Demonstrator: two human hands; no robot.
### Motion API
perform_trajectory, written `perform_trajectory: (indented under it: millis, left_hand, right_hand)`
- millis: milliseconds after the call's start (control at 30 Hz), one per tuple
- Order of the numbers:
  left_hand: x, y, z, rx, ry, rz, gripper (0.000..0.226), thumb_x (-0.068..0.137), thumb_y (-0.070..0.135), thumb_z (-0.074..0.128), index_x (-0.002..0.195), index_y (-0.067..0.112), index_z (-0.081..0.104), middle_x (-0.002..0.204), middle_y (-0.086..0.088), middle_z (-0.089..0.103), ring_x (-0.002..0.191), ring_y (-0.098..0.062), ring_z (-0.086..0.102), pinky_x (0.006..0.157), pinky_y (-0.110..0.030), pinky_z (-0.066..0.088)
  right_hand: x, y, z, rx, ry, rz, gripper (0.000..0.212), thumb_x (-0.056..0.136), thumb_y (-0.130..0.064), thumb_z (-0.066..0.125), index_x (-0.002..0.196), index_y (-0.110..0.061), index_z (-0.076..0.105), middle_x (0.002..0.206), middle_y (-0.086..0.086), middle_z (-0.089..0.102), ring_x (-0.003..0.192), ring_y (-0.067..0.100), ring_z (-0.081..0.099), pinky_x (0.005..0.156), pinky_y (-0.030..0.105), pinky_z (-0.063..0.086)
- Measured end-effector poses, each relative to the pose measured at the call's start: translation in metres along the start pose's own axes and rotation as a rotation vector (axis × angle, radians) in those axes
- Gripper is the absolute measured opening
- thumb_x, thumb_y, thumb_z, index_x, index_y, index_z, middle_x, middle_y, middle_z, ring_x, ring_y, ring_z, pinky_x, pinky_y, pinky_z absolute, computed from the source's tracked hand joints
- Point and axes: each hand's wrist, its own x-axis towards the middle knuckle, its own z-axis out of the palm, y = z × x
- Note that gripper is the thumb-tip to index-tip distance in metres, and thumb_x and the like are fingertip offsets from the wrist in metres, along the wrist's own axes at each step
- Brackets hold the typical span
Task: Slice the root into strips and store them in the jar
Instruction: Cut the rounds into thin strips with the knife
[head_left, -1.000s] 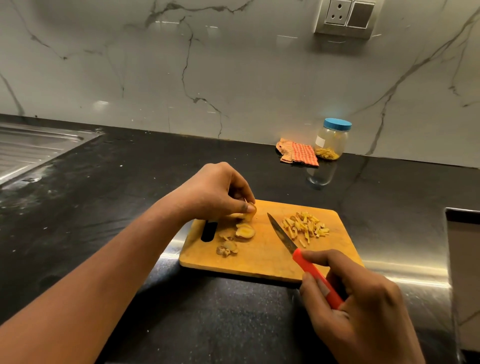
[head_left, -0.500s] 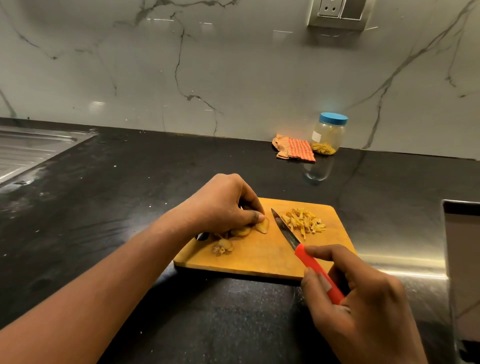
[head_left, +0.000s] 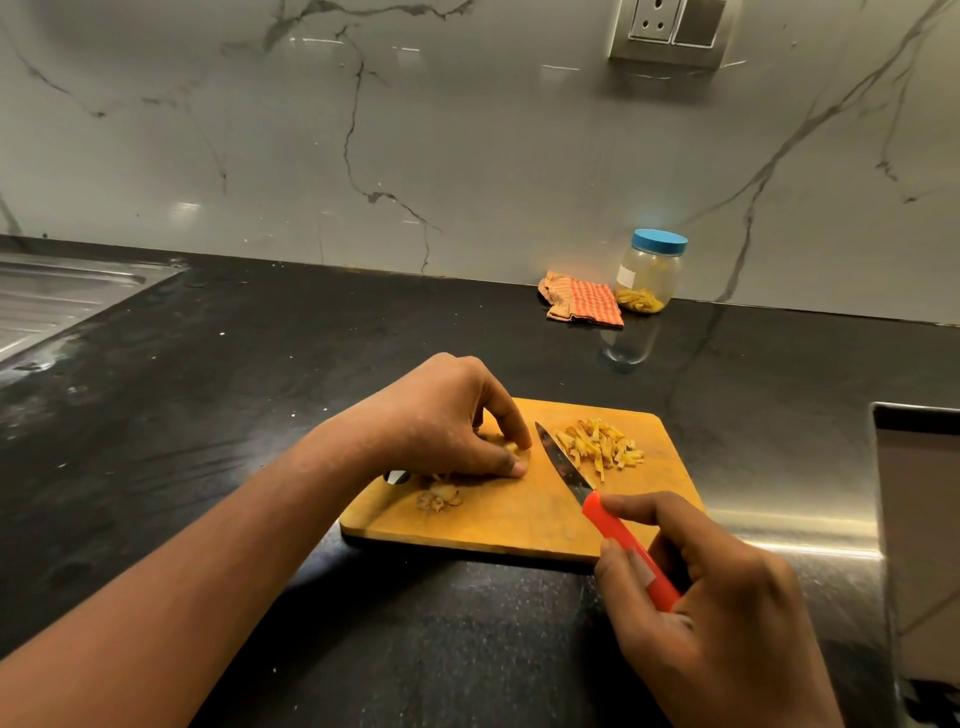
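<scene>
Two hands work over one cutting board (head_left: 519, 525). The left hand (head_left: 441, 415) has its fingers curled down, thumb and forefinger pinching a pale root piece (head_left: 521, 451) against the wood; how many slices they cover cannot be told. Just right of those fingertips is the one knife (head_left: 563, 462), its red handle gripped in the curled fingers of the right hand (head_left: 717, 597). Right of the blade sits one heap of strips (head_left: 602, 444). Below the left thumb lies one clump of scraps (head_left: 436, 500). Far beyond the fingers stand one lidded jar (head_left: 649, 270) holding strips, and one cloth (head_left: 582, 300) just beside it
</scene>
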Motion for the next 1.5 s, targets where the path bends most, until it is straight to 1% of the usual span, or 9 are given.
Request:
perform_trajectory:
  millis: [100, 233, 533, 633, 733, 867, 1200, 1300, 1500]
  left_hand:
    - [-0.001, 0.000, -0.001, 0.015, 0.003, -0.003, 0.022, 0.080, 0.036, 0.077, 0.101, 0.033, 0.075, 0.108, 0.014, 0.064, 0.098, -0.009, 0.060, 0.077, -0.019, 0.053]
    - [-0.001, -0.002, -0.002, 0.011, -0.046, -0.006, 0.026, 0.075, 0.043, 0.079, 0.100, 0.037, 0.076, 0.111, 0.011, 0.066, 0.102, -0.011, 0.060, 0.088, -0.031, 0.056]
    - [0.000, 0.001, 0.004, 0.038, 0.042, 0.022, 0.015, 0.082, 0.034, 0.076, 0.097, 0.033, 0.077, 0.106, 0.010, 0.067, 0.099, -0.012, 0.060, 0.087, -0.034, 0.056]
    - [0.001, 0.001, 0.005, 0.052, 0.058, 0.032, 0.014, 0.082, 0.035, 0.076, 0.095, 0.031, 0.077, 0.107, 0.010, 0.068, 0.102, -0.012, 0.060, 0.089, -0.035, 0.055]
    - [0.002, 0.001, 0.004, 0.046, 0.052, 0.021, 0.014, 0.081, 0.035, 0.077, 0.094, 0.031, 0.078, 0.105, 0.010, 0.068, 0.100, -0.012, 0.061, 0.088, -0.034, 0.056]
    - [0.003, 0.000, 0.005, 0.026, 0.059, -0.001, 0.012, 0.079, 0.036, 0.078, 0.091, 0.032, 0.077, 0.102, 0.008, 0.069, 0.098, -0.013, 0.061, 0.085, -0.033, 0.057]
    - [0.006, -0.003, 0.006, 0.005, 0.061, -0.012, 0.014, 0.078, 0.037, 0.078, 0.090, 0.031, 0.078, 0.099, 0.006, 0.070, 0.095, -0.014, 0.063, 0.081, -0.035, 0.059]
    - [0.006, -0.003, 0.005, 0.001, 0.049, -0.016, 0.012, 0.079, 0.035, 0.078, 0.090, 0.031, 0.078, 0.101, 0.007, 0.070, 0.097, -0.013, 0.062, 0.083, -0.037, 0.058]
    - [0.005, -0.003, 0.005, 0.046, 0.046, -0.012, 0.011, 0.081, 0.033, 0.077, 0.092, 0.031, 0.079, 0.102, 0.009, 0.069, 0.098, -0.012, 0.062, 0.084, -0.035, 0.057]
  right_hand:
    - [0.000, 0.000, 0.000, 0.007, -0.002, 0.001, 0.025, 0.071, -0.032, 0.065, 0.095, -0.029, 0.068, 0.052, -0.024, 0.042, 0.062, 0.002, 0.057, 0.042, 0.001, 0.033]
    - [0.000, 0.001, 0.000, 0.016, -0.002, 0.005, 0.025, 0.071, -0.032, 0.065, 0.096, -0.028, 0.068, 0.051, -0.023, 0.043, 0.063, 0.002, 0.057, 0.042, 0.001, 0.033]
    - [-0.001, 0.000, 0.000, 0.009, -0.008, 0.027, 0.026, 0.072, -0.035, 0.064, 0.097, -0.031, 0.069, 0.051, -0.021, 0.045, 0.063, 0.003, 0.057, 0.041, 0.003, 0.034]
    - [0.000, -0.003, -0.002, -0.005, -0.024, 0.020, 0.026, 0.072, -0.033, 0.064, 0.097, -0.030, 0.071, 0.053, -0.024, 0.043, 0.048, 0.005, 0.051, 0.043, 0.000, 0.032]
    - [0.001, -0.006, -0.005, -0.017, -0.051, -0.004, 0.028, 0.070, -0.031, 0.065, 0.096, -0.025, 0.073, 0.059, -0.031, 0.036, 0.043, -0.011, 0.037, 0.043, -0.001, 0.028]
    - [0.001, -0.008, -0.005, -0.019, -0.087, -0.022, 0.029, 0.068, -0.030, 0.066, 0.095, -0.024, 0.074, 0.063, -0.030, 0.036, 0.049, -0.016, 0.034, 0.046, -0.003, 0.026]
    - [0.000, -0.005, 0.000, -0.035, -0.103, -0.024, 0.030, 0.071, -0.031, 0.066, 0.099, -0.027, 0.074, 0.072, -0.025, 0.047, 0.053, -0.012, 0.041, 0.051, 0.007, 0.041]
    - [0.001, -0.006, 0.001, -0.079, -0.108, -0.026, 0.031, 0.070, -0.032, 0.066, 0.100, -0.028, 0.074, 0.071, -0.019, 0.058, 0.053, -0.003, 0.050, 0.048, 0.013, 0.048]
    - [0.012, -0.015, 0.006, -0.194, -0.144, -0.015, 0.030, 0.071, -0.033, 0.063, 0.099, -0.027, 0.072, 0.071, -0.010, 0.067, 0.055, 0.005, 0.058, 0.044, 0.019, 0.049]
